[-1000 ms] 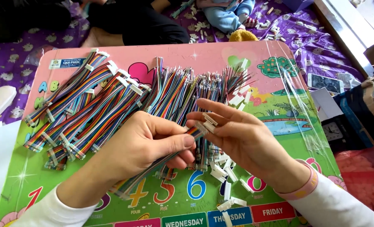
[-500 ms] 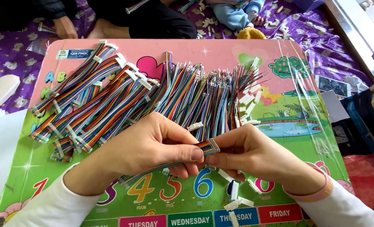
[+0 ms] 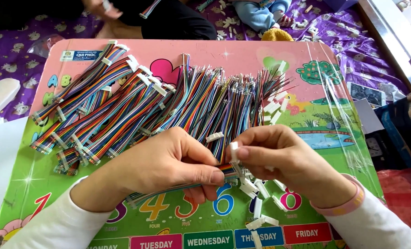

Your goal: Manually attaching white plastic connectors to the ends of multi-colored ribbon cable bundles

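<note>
My left hand (image 3: 168,166) pinches a flat multicoloured ribbon cable (image 3: 168,190) near its end, thumb on top, over a colourful children's play mat (image 3: 334,120). My right hand (image 3: 284,159) holds a small white plastic connector (image 3: 234,152) upright between thumb and fingers, right next to the cable's end. More white connectors (image 3: 256,207) lie scattered on the mat under my right hand. Behind my hands lie bundles of rainbow ribbon cables with white connectors fitted (image 3: 99,110) on the left and loose cables with bare ends (image 3: 219,101) in the middle.
Another person in dark clothes (image 3: 168,18) sits at the mat's far edge. A purple patterned sheet (image 3: 11,55) with scattered small parts surrounds the mat. A small child's legs (image 3: 261,14) show at the top. Boxes and a red surface (image 3: 404,198) stand at the right.
My right hand has brought a white connector up to the cable end held by my left hand. The view has shifted slightly nearer to the hands.
</note>
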